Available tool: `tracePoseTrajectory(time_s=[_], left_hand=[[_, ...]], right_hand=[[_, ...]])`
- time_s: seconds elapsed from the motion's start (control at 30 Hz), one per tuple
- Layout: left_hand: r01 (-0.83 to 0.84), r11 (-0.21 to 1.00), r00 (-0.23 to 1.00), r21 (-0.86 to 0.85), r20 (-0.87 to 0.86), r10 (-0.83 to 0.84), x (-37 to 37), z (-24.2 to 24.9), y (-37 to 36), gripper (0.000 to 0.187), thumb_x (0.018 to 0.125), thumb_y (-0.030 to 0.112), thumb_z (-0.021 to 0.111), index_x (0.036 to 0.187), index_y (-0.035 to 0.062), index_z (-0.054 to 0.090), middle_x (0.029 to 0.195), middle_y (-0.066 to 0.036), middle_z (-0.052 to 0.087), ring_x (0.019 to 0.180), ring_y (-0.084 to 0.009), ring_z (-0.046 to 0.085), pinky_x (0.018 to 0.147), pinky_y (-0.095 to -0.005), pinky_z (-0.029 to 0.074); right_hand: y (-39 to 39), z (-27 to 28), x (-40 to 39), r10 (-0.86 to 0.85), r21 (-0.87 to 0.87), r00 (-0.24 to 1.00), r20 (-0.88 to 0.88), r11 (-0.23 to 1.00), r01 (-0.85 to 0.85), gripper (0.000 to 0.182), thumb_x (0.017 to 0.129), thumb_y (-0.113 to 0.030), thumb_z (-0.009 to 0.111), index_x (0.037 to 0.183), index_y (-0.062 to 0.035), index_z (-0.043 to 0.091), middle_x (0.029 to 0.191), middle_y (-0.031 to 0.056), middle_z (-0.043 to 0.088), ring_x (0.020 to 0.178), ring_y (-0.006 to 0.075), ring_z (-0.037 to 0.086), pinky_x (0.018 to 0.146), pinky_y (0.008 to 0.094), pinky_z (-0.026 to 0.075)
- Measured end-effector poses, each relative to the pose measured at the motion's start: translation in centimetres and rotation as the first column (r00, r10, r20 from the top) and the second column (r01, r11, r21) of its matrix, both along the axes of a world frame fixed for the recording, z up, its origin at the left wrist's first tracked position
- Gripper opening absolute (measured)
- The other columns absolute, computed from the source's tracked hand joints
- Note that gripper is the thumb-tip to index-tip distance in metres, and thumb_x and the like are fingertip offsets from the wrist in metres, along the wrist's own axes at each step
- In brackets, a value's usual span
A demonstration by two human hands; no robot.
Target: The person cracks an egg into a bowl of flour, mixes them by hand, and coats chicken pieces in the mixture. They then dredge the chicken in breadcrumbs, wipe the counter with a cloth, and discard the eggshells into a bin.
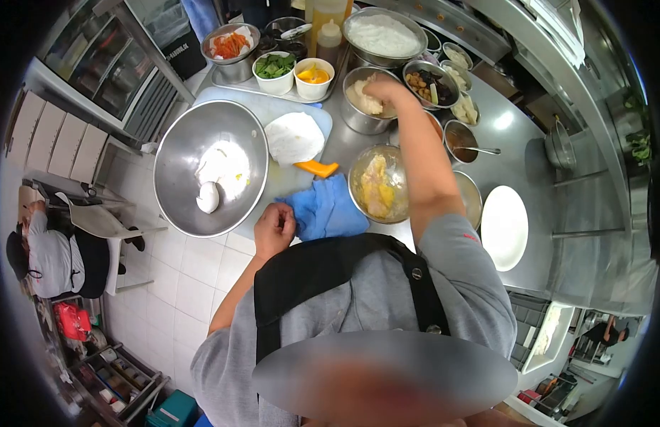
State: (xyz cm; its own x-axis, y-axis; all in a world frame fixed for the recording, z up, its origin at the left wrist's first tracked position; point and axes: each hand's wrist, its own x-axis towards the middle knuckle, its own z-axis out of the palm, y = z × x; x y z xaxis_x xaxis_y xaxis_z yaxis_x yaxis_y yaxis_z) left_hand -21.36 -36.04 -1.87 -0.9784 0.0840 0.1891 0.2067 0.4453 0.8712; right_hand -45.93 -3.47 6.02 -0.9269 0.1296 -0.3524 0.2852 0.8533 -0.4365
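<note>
My right hand [383,90] reaches down into a deep metal pot [365,124] of pale crumbs [363,98]; its fingers are hidden there. Below my right forearm stands a bowl [355,192] holding a raw-looking pale piece in yellow egg [377,191]. Curled into a loose fist, my left hand [275,226] rests beside a crumpled blue cloth [328,206], with nothing visible in it. A large steel bowl [177,171] to the left contains a whole white egg [208,197]. Between bowl and pot lie a round white sheet [294,137] and an orange handle [318,169].
Along the back stand a bowl of white powder [385,34], cups of greens [274,73] and yolk [314,77], and shredded orange food [230,45]. At right are a sauce pot with a spoon [479,150] and a white oval plate [505,228]. Another person [59,249] is far left.
</note>
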Motion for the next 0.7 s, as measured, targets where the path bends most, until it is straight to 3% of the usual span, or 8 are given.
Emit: tracePoseTrajectory(time_s=[0.1,0.2,0.23,0.37,0.47,0.57,0.67,0.7], left_hand=[[0.017,1.000,1.000,-0.025,-0.018,-0.017,-0.1,0.4,0.1,0.005,0.077,0.006,0.057,0.081,0.0053,0.054,0.070,-0.009,0.055,0.057,-0.0205,0.056,0.052,-0.0291,0.045],[0.006,0.999,0.999,-0.038,-0.033,-0.008,-0.2,0.5,0.2,0.005,0.076,0.006,0.057,0.080,0.0054,0.054,0.071,-0.009,0.055,0.058,-0.0210,0.056,0.052,-0.0295,0.045],[0.006,0.999,0.999,-0.039,-0.034,-0.007,-0.2,0.3,0.1,0.005,0.076,0.006,0.057,0.081,0.0053,0.054,0.071,-0.009,0.055,0.058,-0.0211,0.056,0.052,-0.0296,0.045],[0.014,0.999,1.000,-0.033,-0.001,-0.014,-0.1,0.5,0.2,0.006,0.077,0.007,0.057,0.081,0.0048,0.054,0.071,-0.010,0.055,0.058,-0.0217,0.057,0.053,-0.0305,0.045],[-0.002,0.999,0.999,-0.043,-0.043,0.000,-0.1,0.2,0.1,0.006,0.077,0.007,0.057,0.081,0.0045,0.054,0.071,-0.010,0.056,0.059,-0.0217,0.057,0.053,-0.0308,0.045],[-0.005,1.000,1.000,-0.023,-0.003,0.004,0.0,0.2,0.0,0.006,0.077,0.007,0.057,0.081,0.0044,0.054,0.071,-0.010,0.056,0.059,-0.0224,0.058,0.054,-0.0309,0.046],[0.006,0.999,1.000,-0.040,0.008,-0.006,0.0,0.7,0.2,0.006,0.077,0.007,0.057,0.081,0.0044,0.054,0.071,-0.010,0.056,0.059,-0.0230,0.058,0.054,-0.0311,0.046],[0.003,0.999,1.000,-0.043,0.012,-0.003,0.2,0.5,0.2,0.006,0.077,0.007,0.057,0.081,0.0044,0.054,0.071,-0.010,0.056,0.059,-0.0231,0.058,0.054,-0.0310,0.046]], right_hand=[[0.4,0.6,0.4,0.067,0.131,0.995,0.073,0.988,-0.076,0.056,0.070,-0.025,0.062,0.115,0.0063,0.049,0.113,0.0218,0.055,0.103,0.0298,0.055,0.087,0.0352,0.044],[0.5,1.3,0.3,0.066,0.238,0.993,-0.095,0.970,-0.041,0.052,0.071,-0.027,0.062,0.112,0.0040,0.053,0.112,0.0211,0.056,0.102,0.0290,0.056,0.087,0.0353,0.044],[0.6,1.9,0.5,0.057,0.166,0.991,-0.125,0.985,-0.035,0.041,0.076,-0.027,0.057,0.107,-0.0010,0.059,0.114,0.0185,0.056,0.103,0.0235,0.057,0.085,0.0323,0.044],[0.8,-0.4,0.7,-0.053,-0.388,0.999,-0.008,0.921,0.046,0.045,0.083,-0.031,0.052,0.118,-0.0035,0.050,0.118,0.0129,0.053,0.101,0.0242,0.053,0.083,0.0353,0.045],[0.9,-0.6,-0.1,0.010,-0.198,0.987,0.160,0.980,0.022,0.048,0.082,-0.036,0.052,0.123,-0.0102,0.047,0.122,0.0103,0.049,0.103,0.0240,0.051,0.082,0.0388,0.045],[1.7,2.4,-1.0,0.037,-0.287,0.982,0.186,0.958,0.018,0.050,0.081,-0.036,0.053,0.124,-0.0105,0.047,0.122,0.0109,0.049,0.106,0.0250,0.049,0.083,0.0396,0.045],[2.0,-1.1,-0.9,-0.103,-0.493,0.987,0.123,0.857,0.151,0.049,0.081,-0.035,0.053,0.122,-0.0079,0.048,0.121,0.0120,0.049,0.105,0.0255,0.050,0.083,0.0400,0.045],[2.1,-1.5,-0.8,-0.060,-0.390,0.990,0.131,0.915,0.107,0.047,0.081,-0.034,0.053,0.119,-0.0065,0.049,0.119,0.0120,0.051,0.104,0.0255,0.051,0.082,0.0400,0.046]])
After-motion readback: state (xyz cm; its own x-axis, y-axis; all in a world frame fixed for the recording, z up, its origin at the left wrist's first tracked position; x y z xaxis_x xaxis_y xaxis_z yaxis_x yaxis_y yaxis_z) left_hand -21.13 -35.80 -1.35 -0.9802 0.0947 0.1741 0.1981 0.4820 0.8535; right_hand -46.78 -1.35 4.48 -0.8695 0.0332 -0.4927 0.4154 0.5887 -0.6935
